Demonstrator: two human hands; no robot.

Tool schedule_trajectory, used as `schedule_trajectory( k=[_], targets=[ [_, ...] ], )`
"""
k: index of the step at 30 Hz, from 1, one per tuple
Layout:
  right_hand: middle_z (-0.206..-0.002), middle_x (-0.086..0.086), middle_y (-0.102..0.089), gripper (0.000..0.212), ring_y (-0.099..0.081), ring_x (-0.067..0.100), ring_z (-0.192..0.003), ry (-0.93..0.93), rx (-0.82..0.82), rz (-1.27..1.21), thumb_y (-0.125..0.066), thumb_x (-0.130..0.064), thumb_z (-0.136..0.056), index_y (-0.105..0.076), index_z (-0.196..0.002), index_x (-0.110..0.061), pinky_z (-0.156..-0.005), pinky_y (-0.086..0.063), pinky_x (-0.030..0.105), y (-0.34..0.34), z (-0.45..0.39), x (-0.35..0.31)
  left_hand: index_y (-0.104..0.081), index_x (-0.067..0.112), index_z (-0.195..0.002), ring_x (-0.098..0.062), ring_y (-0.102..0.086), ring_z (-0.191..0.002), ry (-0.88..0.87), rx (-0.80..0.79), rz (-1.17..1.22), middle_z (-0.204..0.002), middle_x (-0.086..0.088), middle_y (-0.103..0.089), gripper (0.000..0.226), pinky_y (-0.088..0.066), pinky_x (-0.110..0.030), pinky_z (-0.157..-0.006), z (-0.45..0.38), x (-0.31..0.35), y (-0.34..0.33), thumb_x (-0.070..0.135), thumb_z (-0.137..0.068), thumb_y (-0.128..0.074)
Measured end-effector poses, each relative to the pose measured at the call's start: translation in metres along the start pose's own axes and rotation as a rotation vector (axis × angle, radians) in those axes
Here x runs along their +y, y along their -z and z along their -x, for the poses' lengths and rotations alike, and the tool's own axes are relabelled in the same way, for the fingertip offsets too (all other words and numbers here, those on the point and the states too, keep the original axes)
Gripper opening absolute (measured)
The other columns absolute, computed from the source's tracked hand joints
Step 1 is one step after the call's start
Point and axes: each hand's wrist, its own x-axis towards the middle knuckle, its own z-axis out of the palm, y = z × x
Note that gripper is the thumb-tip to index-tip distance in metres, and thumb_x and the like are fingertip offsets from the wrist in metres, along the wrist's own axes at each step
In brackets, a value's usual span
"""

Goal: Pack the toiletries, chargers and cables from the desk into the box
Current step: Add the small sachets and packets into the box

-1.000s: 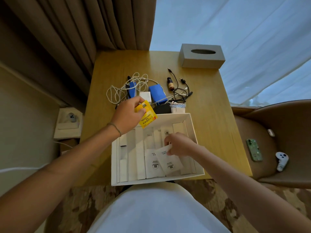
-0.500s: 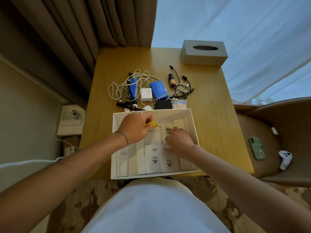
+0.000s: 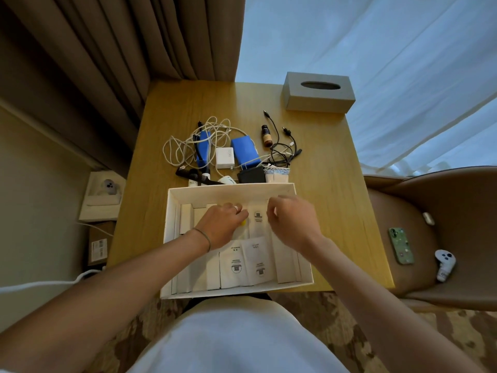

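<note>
Wooden desk (image 3: 328, 189), white box (image 3: 231, 190), tangled cables (image 3: 185, 146), blue chargers (image 3: 244, 152), tissue box (image 3: 318, 96)

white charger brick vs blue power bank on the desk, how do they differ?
The white charger brick is smaller and nearly square; the blue power bank is longer and rectangular. The brick lies left of the bank, close beside it. Both lie flat on the desk among the cables, still outside the box.
</note>
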Motion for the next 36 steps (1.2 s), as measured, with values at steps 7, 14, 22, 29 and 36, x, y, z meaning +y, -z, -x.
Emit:
schedule_trajectory(
  k=[7, 14, 22, 29, 36],
  targets=[
    [-0.074, -0.006, -0.066, 0.011, -0.054, 0.007, -0.059, -0.336, 0.178, -0.363, -0.061, -0.023, -0.095, -0.071, -0.089, -0.021, -0.050, -0.040, 0.025, 0.033, -0.054, 0.040, -0.058, 0.018, -0.120, -0.027, -0.061, -0.097, 0.152, -0.151, 0.035, -0.113, -0.007, -0.062, 0.037, -0.052, -0.036, -0.076, -0.002, 0.001, -0.015, 0.009, -0.085, -0.066],
    [-0.101, 0.004, -0.073, 0.008, -0.064, 0.014, -0.087, -0.480, -0.114, -0.383, -0.069, -0.016, -0.090, -0.073, -0.097, -0.017, -0.077, -0.056, 0.034, 0.008, -0.113, 0.091, -0.061, 0.020, -0.115, -0.027, -0.059, -0.096, 0.148, -0.211, 0.146, -0.112, -0.006, -0.061, 0.028, -0.047, -0.035, -0.074, 0.006, 0.000, -0.007, 0.012, -0.089, -0.057],
    [-0.129, 0.007, -0.064, 0.077, -0.063, 0.022, -0.107, -0.511, -0.211, -0.373, -0.086, -0.034, -0.077, -0.045, -0.140, -0.016, -0.069, -0.049, 0.029, -0.044, -0.139, 0.091, -0.068, 0.025, -0.112, -0.015, -0.062, -0.097, 0.210, 0.081, 0.407, -0.109, 0.004, -0.066, 0.021, -0.047, -0.022, -0.082, 0.019, -0.010, 0.035, 0.024, -0.096, -0.055],
    [-0.144, 0.011, -0.056, 0.105, -0.063, 0.027, -0.117, -0.522, -0.121, -0.509, -0.089, -0.022, -0.074, -0.024, -0.157, -0.019, -0.081, -0.056, 0.034, -0.050, -0.138, 0.082, -0.070, 0.021, -0.103, -0.010, -0.063, -0.090, 0.303, 0.271, 0.539, -0.102, 0.005, -0.069, 0.016, -0.055, -0.026, -0.074, 0.004, -0.022, 0.072, 0.014, -0.097, -0.058],
    [-0.136, 0.009, -0.059, 0.084, -0.062, 0.017, -0.101, -0.470, -0.002, -0.704, -0.085, -0.020, -0.079, -0.039, -0.149, -0.020, -0.076, -0.060, 0.034, -0.018, -0.136, 0.086, -0.072, 0.016, -0.098, -0.009, -0.064, -0.079, 0.400, 0.341, 0.647, -0.089, 0.005, -0.069, 0.015, -0.057, -0.033, -0.070, -0.025, -0.041, 0.079, 0.008, -0.095, -0.060]
  ],
)
